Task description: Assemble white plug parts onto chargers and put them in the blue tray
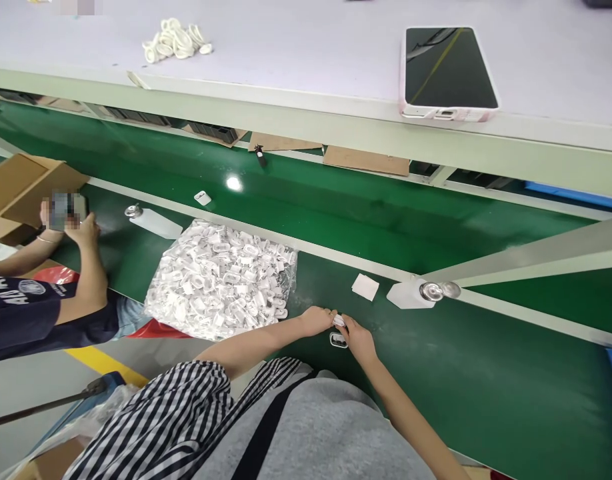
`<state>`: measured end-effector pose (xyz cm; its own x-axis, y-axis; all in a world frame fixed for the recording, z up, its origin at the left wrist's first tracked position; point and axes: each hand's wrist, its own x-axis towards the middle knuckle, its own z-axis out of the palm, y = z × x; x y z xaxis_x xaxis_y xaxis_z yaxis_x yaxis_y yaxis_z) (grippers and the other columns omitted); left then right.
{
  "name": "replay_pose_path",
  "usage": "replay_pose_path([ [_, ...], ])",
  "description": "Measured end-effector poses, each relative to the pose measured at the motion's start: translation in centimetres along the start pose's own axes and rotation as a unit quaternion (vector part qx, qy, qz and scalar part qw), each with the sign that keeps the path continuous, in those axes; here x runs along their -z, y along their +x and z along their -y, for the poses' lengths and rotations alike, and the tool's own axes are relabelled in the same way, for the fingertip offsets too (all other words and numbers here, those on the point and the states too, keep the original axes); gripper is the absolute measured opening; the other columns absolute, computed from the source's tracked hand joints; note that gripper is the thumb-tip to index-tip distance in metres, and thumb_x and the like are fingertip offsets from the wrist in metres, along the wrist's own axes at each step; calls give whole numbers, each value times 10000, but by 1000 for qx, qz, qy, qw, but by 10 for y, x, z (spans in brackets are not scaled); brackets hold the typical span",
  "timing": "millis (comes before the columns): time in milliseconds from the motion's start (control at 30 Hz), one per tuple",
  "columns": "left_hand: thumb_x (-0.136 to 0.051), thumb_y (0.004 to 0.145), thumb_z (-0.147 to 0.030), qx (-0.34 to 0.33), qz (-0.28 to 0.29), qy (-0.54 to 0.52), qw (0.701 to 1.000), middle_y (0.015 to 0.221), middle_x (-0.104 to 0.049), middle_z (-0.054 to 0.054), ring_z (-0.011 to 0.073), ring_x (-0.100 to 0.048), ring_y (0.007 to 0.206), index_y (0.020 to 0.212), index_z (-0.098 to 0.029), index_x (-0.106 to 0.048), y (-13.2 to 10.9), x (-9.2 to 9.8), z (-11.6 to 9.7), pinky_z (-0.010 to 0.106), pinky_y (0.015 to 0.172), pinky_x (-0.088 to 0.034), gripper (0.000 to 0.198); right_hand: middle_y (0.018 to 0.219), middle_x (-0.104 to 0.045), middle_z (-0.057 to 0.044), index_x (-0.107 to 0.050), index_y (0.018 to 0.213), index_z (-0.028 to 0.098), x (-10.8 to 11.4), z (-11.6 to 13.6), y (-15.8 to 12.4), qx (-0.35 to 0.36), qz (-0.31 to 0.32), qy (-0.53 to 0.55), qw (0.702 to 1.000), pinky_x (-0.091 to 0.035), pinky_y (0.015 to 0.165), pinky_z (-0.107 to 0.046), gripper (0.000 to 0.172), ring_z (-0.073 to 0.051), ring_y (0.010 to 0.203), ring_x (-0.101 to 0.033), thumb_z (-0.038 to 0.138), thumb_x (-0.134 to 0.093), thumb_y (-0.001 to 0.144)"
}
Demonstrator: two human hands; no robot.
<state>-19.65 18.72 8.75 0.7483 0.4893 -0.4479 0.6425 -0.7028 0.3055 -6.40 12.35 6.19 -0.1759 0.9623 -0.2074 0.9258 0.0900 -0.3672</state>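
My left hand (318,321) and my right hand (359,339) meet above the green work surface. Between their fingertips is a small white plastic piece (339,321); its exact kind is too small to tell. Just below it, beside my right hand, lies a white oval frame (339,340) with a dark inside. To the left of my left hand sits a clear plastic bag (221,280) heaped with many similar small white parts. Beyond my hands lies a white square piece of paper or card (365,287).
White brackets with round metal fittings stand at right (419,293) and left (156,223). A small white part (203,198) lies further back. A phone (449,73) and coiled white cables (176,41) rest on the shelf. At left, a co-worker's arms (89,267) are near a cardboard box (31,190).
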Motion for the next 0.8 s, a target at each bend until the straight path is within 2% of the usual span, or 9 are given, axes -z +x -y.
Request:
replay_pose_path([
  [133,-374,772,-183,6,28,-7,1000,881,-559,148,221,-545,799,1041,-55,-418,4,4,-1,303,649,-441,301,984,-557,-104,-493,1018,109,3,1,2,0,18,-14,1000,-447,656,-236,276,-188,837,-546,233,-442,777],
  [333,-423,732,-137,23,68,-25,997,837,-577,122,213,-553,767,870,-68,-506,12,11,-1,287,638,-438,175,970,-562,-111,-478,1041,74,12,5,8,-9,88,-40,995,-459,636,-255,312,-196,812,-552,210,-470,760],
  [600,-415,738,-115,74,74,-70,992,886,-566,98,182,-537,816,883,-102,-516,16,6,-8,266,697,-419,178,994,-549,-88,-482,1037,104,7,4,9,-13,80,-38,996,-436,695,-234,300,-181,845,-535,218,-475,759],
  [700,-517,689,-169,130,77,-85,985,859,-574,66,167,-538,813,826,-137,-549,17,11,-2,233,700,-418,144,967,-557,-85,-490,1016,111,9,5,12,-19,96,-43,994,-438,658,-235,280,-182,806,-547,226,-472,762],
  [800,-521,675,-128,262,57,-73,960,884,-555,116,207,-536,823,829,-99,-557,12,21,25,258,670,-431,160,928,-567,-87,-491,1004,118,15,1,13,-46,90,-48,994,-435,625,-237,268,-183,764,-558,247,-451,773],
])
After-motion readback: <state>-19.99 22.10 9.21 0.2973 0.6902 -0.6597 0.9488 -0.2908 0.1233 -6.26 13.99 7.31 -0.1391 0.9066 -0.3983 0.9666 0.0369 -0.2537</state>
